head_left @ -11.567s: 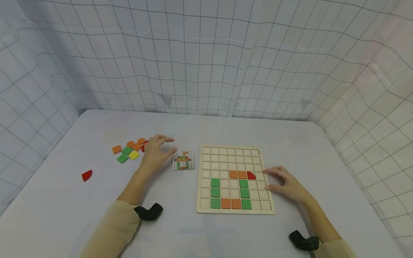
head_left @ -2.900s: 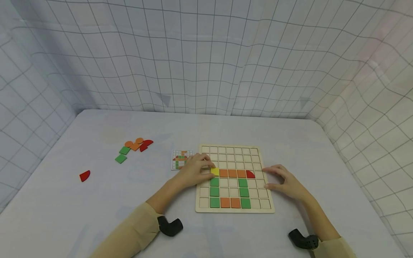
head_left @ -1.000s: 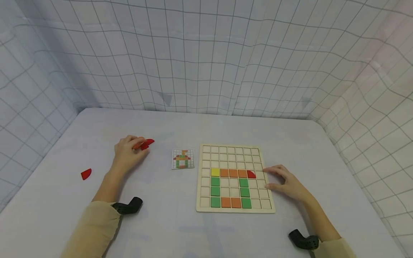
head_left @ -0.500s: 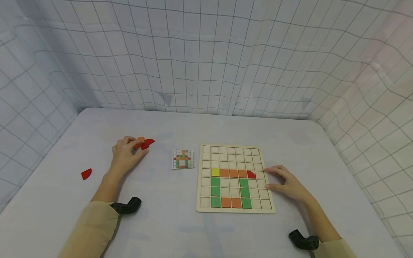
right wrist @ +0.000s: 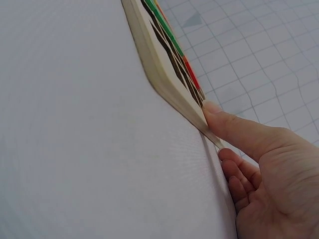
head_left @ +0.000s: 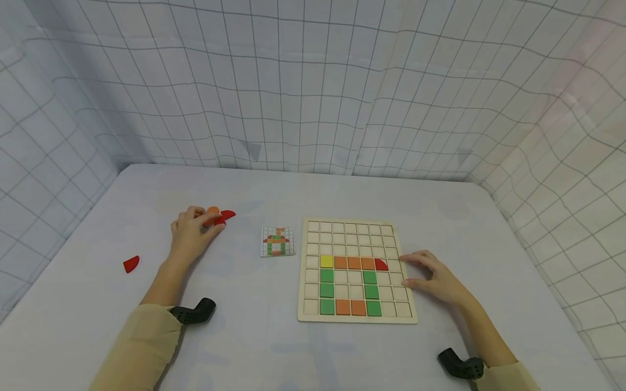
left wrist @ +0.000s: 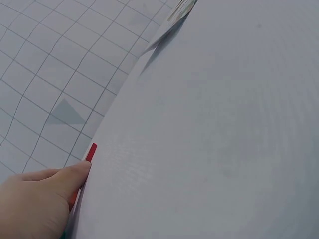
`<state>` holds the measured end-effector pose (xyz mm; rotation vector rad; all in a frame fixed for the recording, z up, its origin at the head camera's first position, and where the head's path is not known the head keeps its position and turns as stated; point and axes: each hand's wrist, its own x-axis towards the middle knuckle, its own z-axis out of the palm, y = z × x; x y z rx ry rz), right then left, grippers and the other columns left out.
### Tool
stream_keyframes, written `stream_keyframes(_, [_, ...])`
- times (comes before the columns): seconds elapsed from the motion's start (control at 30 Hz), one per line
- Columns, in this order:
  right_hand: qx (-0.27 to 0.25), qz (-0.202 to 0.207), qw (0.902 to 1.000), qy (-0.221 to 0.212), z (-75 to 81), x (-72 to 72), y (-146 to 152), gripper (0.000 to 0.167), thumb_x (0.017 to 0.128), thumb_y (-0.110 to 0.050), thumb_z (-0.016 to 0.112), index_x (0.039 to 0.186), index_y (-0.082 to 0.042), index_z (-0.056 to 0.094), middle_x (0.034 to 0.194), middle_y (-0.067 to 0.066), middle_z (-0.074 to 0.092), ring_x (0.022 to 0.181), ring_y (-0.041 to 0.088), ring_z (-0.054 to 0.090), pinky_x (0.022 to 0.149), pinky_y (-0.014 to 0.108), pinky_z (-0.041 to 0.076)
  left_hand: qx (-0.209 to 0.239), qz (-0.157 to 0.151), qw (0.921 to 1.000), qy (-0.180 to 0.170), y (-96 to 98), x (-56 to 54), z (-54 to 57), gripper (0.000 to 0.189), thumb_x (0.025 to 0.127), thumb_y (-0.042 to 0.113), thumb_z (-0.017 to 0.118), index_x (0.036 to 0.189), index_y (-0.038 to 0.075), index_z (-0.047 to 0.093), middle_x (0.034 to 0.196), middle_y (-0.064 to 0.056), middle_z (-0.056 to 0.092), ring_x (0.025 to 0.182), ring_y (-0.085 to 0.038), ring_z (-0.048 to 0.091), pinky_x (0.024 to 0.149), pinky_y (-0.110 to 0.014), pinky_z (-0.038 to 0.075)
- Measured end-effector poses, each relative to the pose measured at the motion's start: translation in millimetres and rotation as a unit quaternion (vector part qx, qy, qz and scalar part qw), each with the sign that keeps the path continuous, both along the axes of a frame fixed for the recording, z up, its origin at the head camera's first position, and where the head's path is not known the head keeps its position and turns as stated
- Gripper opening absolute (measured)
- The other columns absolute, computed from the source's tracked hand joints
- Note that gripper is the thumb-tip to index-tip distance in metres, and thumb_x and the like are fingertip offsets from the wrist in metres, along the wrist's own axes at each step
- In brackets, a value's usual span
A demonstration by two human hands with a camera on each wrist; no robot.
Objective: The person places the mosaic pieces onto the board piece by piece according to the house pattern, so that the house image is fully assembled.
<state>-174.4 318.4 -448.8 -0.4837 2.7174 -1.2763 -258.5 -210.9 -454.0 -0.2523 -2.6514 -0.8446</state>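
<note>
My left hand [head_left: 188, 233] is low over a small pile of flat tiles, thumb and forefinger pinching a red quarter-circle tile [head_left: 220, 220]. The left wrist view shows the thumb against the edge of that red tile [left wrist: 91, 151]. Just beyond the fingers lie an orange round tile [head_left: 213, 209] and another red curved tile [head_left: 228, 214]. Green tiles seen earlier are hidden beneath the hand. My right hand [head_left: 437, 279] rests thumb and forefinger on the right edge of the wooden grid board [head_left: 354, 237]. Seen from the right wrist, its thumb touches the board's rim [right wrist: 164, 89].
A pattern card [head_left: 277, 241] lies left of the board. The board carries green tiles [head_left: 326, 290], orange tiles [head_left: 350, 308], one yellow tile [head_left: 326, 262] and one red quarter-circle tile [head_left: 381, 265]. Another loose red tile [head_left: 131, 264] lies far left. Gridded cloth [head_left: 313, 108] hangs behind the table.
Orange tiles and a yellow tile have joined the board's middle row. The left hand has gone from the board back to the pile, nudging red tiles slightly. The right hand stays put.
</note>
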Motion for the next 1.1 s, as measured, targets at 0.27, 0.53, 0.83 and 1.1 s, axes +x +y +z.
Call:
stream_keyframes(0.27, [0.008, -0.008, 0.9999, -0.003, 0.2, 0.7, -0.7, 0.052, 0.076, -0.023, 0.074, 0.124, -0.014, 0.056, 0.118, 0.003, 0.047, 0.112, 0.014, 0.041, 0.093, 0.018, 0.028, -0.010, -0.007, 0.9998, 0.017, 1.5, -0.5, 0.1, 0.027, 0.082, 0.017, 0.068, 0.105, 0.002, 0.065, 0.106, -0.020, 0.044, 0.095, -0.040, 0.037, 0.086, -0.058, 0.021])
stream_keyframes(0.53, [0.018, -0.011, 0.9998, -0.003, 25.8, 10.6, -16.6, 0.050, 0.077, -0.012, 0.073, 0.122, -0.002, 0.055, 0.115, 0.011, 0.048, 0.111, 0.023, 0.042, 0.092, 0.021, 0.031, 0.012, -0.029, 0.9969, 0.073, 7.6, -4.0, 0.4, 0.025, 0.076, 0.011, 0.073, 0.097, 0.002, 0.065, 0.100, -0.017, 0.047, 0.089, -0.036, 0.040, 0.085, -0.057, 0.023])
stream_keyframes(0.83, [0.016, -0.009, 0.9998, -0.003, 1.4, 0.3, -1.9, 0.052, 0.076, -0.024, 0.075, 0.123, -0.014, 0.056, 0.119, 0.003, 0.048, 0.114, 0.018, 0.042, 0.093, 0.018, 0.029, 0.018, -0.100, 0.9881, 0.116, 49.5, 0.5, 8.5, 0.028, 0.071, 0.012, 0.077, 0.096, 0.002, 0.067, 0.092, -0.015, 0.054, 0.086, -0.033, 0.048, 0.076, -0.046, 0.033])
stream_keyframes(1.1, [0.008, 0.000, 1.0000, 0.004, 0.0, -0.6, 0.0, 0.051, 0.076, -0.025, 0.074, 0.123, -0.014, 0.056, 0.118, 0.004, 0.048, 0.113, 0.015, 0.042, 0.093, 0.015, 0.028, -0.005, -0.182, 0.9761, 0.118, 99.6, 16.4, 11.2, 0.027, 0.070, 0.018, 0.078, 0.093, 0.006, 0.069, 0.090, -0.009, 0.055, 0.081, -0.027, 0.049, 0.074, -0.046, 0.034])
